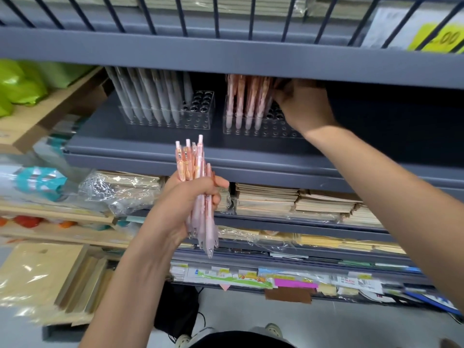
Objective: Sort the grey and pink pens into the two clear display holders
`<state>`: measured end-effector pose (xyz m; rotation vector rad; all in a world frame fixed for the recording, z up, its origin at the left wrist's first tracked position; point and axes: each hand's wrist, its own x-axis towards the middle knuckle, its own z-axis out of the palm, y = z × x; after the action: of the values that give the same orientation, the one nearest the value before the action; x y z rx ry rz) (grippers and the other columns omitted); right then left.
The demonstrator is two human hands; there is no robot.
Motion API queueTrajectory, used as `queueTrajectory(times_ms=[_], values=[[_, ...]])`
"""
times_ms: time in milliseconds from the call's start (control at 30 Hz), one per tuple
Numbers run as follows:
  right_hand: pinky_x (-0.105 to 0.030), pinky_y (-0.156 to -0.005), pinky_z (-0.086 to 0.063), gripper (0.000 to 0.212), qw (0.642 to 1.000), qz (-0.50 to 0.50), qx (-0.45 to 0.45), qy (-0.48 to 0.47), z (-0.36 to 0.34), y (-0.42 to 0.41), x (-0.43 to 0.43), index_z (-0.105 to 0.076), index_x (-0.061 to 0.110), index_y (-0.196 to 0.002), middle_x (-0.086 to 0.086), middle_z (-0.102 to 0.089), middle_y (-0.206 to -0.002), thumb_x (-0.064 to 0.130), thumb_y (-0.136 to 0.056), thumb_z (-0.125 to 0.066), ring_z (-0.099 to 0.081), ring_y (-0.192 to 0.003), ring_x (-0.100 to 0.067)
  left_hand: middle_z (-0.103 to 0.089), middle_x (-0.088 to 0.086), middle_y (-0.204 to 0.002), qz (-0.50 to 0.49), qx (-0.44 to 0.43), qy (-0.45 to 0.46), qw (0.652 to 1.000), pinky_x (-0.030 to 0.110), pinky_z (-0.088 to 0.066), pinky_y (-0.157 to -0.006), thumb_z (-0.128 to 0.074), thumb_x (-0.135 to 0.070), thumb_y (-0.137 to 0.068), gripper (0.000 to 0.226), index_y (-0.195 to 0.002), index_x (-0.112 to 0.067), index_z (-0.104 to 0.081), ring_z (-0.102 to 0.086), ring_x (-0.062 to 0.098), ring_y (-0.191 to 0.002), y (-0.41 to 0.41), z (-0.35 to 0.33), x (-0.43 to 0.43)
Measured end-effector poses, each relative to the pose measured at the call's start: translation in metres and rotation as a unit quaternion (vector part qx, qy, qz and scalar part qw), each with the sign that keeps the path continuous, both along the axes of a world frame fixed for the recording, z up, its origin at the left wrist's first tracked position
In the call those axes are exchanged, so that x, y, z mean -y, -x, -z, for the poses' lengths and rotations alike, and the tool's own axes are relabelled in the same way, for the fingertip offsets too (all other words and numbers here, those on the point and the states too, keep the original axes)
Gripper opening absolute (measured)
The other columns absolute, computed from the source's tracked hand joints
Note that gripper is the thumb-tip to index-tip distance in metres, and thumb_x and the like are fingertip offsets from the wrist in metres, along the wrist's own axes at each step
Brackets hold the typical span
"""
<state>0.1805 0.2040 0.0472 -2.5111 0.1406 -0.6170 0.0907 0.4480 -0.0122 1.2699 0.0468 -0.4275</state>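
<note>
Two clear display holders stand on a grey shelf. The left holder carries several grey pens in its left part, with bare holes on its right. The right holder carries several pink pens in its left part. My left hand grips a bundle of pink pens upright below the shelf edge. My right hand reaches into the shelf at the right side of the standing pink pens, its fingertips at their tops under the shelf above. Whether it pinches a pen is hidden.
A grey shelf board hangs low over the holders. Below are shelves with stacks of wrapped notebooks and paper goods. Green bags and a cardboard box sit at the left.
</note>
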Motion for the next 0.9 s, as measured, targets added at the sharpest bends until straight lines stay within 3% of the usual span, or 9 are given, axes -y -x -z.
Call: queueTrajectory(times_ms=[100,200,333,433,533,633,767,833,900], values=[[-0.023,-0.077,-0.033,0.023,0.999,0.003,-0.028,0.017,-0.006,0.0,-0.004,-0.059,0.011,-0.113,-0.006,-0.061,-0.104,0.026,-0.1,-0.049,-0.054,-0.089,-0.019,-0.074,0.01,-0.079,-0.003,-0.008,-0.011,1.0,0.023,-0.05,-0.048,-0.059,0.01,-0.073,0.036,-0.109,0.011,-0.062,-0.059,0.012,-0.053,0.0,0.002,-0.001],[-0.027,-0.067,-0.036,0.025,0.996,0.007,-0.085,0.029,-0.012,0.0,-0.005,-0.056,0.013,-0.117,-0.009,-0.058,-0.101,0.028,-0.102,-0.042,-0.055,-0.079,-0.022,-0.074,0.02,-0.096,0.007,-0.014,-0.015,1.0,0.023,-0.05,-0.048,-0.054,0.014,-0.08,0.026,-0.086,0.0,-0.075,-0.06,0.014,-0.055,0.001,0.003,-0.001],[-0.027,-0.064,-0.031,0.028,0.989,0.011,-0.13,0.063,-0.017,-0.003,-0.005,-0.054,0.018,-0.121,-0.015,-0.06,-0.117,0.032,-0.102,-0.038,-0.052,-0.076,-0.026,-0.077,0.017,-0.093,0.025,-0.008,0.003,1.0,0.022,-0.052,-0.051,-0.055,0.014,-0.081,0.032,-0.113,0.015,-0.057,-0.062,0.014,-0.056,0.003,0.002,0.0],[-0.028,-0.071,-0.032,0.03,0.991,-0.004,-0.115,0.074,-0.015,-0.001,-0.006,-0.051,0.013,-0.123,-0.017,-0.06,-0.111,0.029,-0.102,-0.038,-0.055,-0.078,-0.027,-0.077,0.015,-0.091,0.029,0.0,0.0,1.0,0.023,-0.053,-0.052,-0.057,0.014,-0.083,0.033,-0.115,0.016,-0.059,-0.064,0.015,-0.058,0.004,0.002,0.001],[-0.03,-0.073,-0.033,0.03,0.992,-0.011,-0.104,0.065,-0.012,-0.001,-0.006,-0.052,0.012,-0.123,-0.014,-0.06,-0.108,0.029,-0.102,-0.04,-0.056,-0.088,-0.029,-0.076,0.019,-0.101,0.026,0.001,0.006,1.0,0.024,-0.054,-0.054,-0.058,0.014,-0.083,0.027,-0.11,0.01,-0.062,-0.066,0.016,-0.061,0.006,0.0,0.003],[-0.028,-0.066,-0.041,0.03,0.993,0.002,-0.119,0.012,-0.013,0.003,-0.003,-0.057,0.016,-0.121,-0.009,-0.065,-0.109,0.034,-0.1,-0.047,-0.058,-0.084,-0.022,-0.076,0.018,-0.105,0.022,0.003,0.011,1.0,0.024,-0.055,-0.056,-0.06,0.012,-0.084,0.024,-0.106,0.004,-0.065,-0.068,0.016,-0.064,0.008,0.001,0.002],[-0.027,-0.086,-0.051,0.019,0.997,0.04,-0.003,-0.065,-0.013,0.026,-0.008,-0.07,0.016,-0.099,-0.004,-0.074,-0.095,0.022,-0.092,-0.053,-0.067,-0.093,-0.018,-0.077,0.016,-0.102,0.011,0.0,0.016,1.0,0.023,-0.056,-0.056,-0.063,0.007,-0.085,0.022,-0.107,0.003,-0.065,-0.071,0.015,-0.067,0.011,0.0,0.004],[-0.019,-0.068,-0.052,0.011,0.986,-0.029,0.006,-0.162,-0.011,0.047,-0.017,-0.071,0.021,-0.083,0.004,-0.073,-0.071,0.021,-0.088,-0.062,-0.067,-0.069,-0.006,-0.078,0.015,-0.097,0.007,-0.01,0.019,1.0,0.023,-0.057,-0.056,-0.065,0.004,-0.085,0.021,-0.106,0.002,-0.064,-0.073,0.015,-0.067,0.013,-0.001,0.006],[-0.009,-0.051,-0.043,0.009,0.963,-0.134,-0.076,-0.22,-0.009,0.068,-0.025,-0.072,0.022,-0.079,0.005,-0.07,-0.062,0.025,-0.086,-0.069,-0.056,-0.051,0.003,-0.078,0.014,-0.095,0.019,-0.014,0.013,1.0,0.023,-0.057,-0.057,-0.066,0.003,-0.085,0.023,-0.108,0.002,-0.063,-0.073,0.016,-0.067,0.015,-0.002,0.008]])
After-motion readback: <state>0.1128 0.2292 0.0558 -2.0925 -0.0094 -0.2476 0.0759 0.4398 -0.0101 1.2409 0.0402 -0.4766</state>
